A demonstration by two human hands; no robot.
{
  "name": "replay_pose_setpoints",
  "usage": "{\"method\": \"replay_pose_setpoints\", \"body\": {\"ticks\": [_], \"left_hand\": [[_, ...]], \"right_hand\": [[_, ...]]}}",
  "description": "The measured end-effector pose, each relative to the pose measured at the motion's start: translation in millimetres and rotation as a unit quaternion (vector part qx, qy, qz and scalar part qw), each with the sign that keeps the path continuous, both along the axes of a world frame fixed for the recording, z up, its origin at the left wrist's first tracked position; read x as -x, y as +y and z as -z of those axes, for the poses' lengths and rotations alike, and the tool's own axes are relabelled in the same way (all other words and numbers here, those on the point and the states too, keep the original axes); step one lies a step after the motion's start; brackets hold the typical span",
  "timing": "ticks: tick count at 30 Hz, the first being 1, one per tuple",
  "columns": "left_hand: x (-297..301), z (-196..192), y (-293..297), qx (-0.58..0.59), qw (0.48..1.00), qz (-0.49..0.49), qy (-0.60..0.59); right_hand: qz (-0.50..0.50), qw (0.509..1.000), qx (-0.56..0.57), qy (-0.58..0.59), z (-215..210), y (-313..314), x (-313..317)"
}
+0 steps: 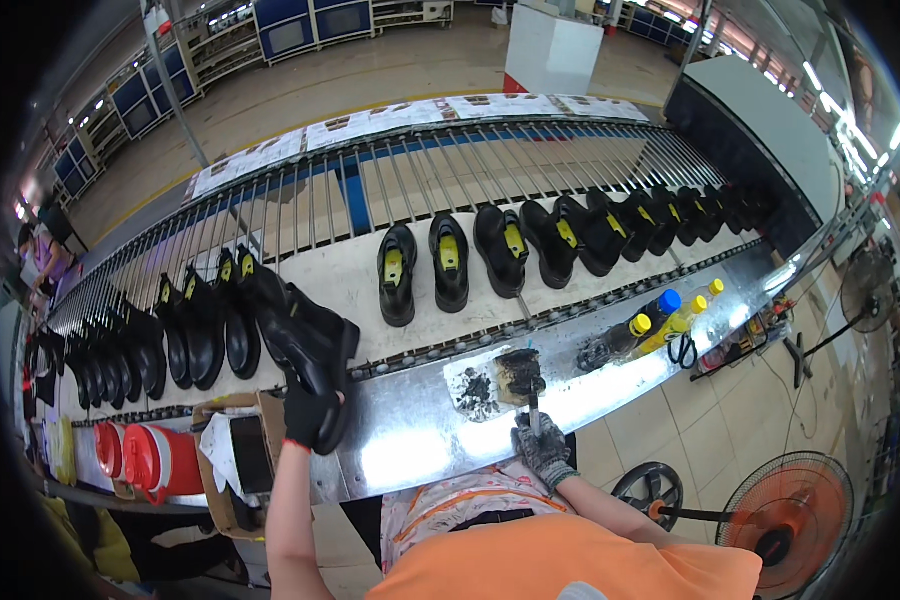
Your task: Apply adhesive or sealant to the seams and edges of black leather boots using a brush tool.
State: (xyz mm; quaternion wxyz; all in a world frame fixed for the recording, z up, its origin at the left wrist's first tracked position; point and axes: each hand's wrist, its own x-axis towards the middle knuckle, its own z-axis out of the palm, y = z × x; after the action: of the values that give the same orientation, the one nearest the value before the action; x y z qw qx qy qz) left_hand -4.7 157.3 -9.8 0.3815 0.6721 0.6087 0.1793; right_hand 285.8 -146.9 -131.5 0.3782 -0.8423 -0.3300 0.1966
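My left hand point(312, 415), in a black glove, is closed around a black leather shoe point(315, 335) held tilted at the bench edge, its sole turned to the right. My right hand point(543, 448), in a grey glove, grips the light handle of a brush point(534, 405). The brush's dark head is over a black-smeared tray point(518, 372) on the metal ledge. Beside that tray lies a white sheet point(477, 390) with black smears.
Black shoes with yellow insoles point(450, 262) line the roller conveyor point(430, 165). Bottles point(660, 325) and scissors point(682, 350) are on the metal ledge point(400, 440) to the right. Red jugs point(160, 462) and a cardboard box point(215, 480) stand at left; a fan point(785, 520) is at lower right.
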Motion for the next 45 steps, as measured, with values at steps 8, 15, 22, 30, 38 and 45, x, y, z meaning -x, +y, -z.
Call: {"method": "replay_pose_setpoints", "body": {"ticks": [8, 15, 22, 30, 38, 45], "left_hand": [[-14, 33, -142, -0.133, 0.986, 0.042, 0.09], [-31, 19, -131, -0.033, 0.949, 0.018, -0.314], [-56, 18, -24, 0.161, 0.746, 0.025, -0.646], [-82, 44, 11, 0.252, 0.855, 0.062, -0.449], [-57, -32, -22, 0.132, 0.715, 0.241, -0.643], [-56, -57, -53, 0.092, 0.652, 0.272, -0.702]], "right_hand": [[0.089, 0.932, -0.013, 0.351, -55, -14, 17], [0.093, 0.947, -0.152, 0.269, -84, 5, 32], [0.033, 0.928, -0.135, 0.347, -80, -11, 39], [0.04, 0.9, -0.243, 0.359, -103, -10, 36], [0.014, 0.871, -0.243, 0.427, -127, -9, 40], [-0.008, 0.932, -0.177, 0.317, -111, -12, 29]]}}
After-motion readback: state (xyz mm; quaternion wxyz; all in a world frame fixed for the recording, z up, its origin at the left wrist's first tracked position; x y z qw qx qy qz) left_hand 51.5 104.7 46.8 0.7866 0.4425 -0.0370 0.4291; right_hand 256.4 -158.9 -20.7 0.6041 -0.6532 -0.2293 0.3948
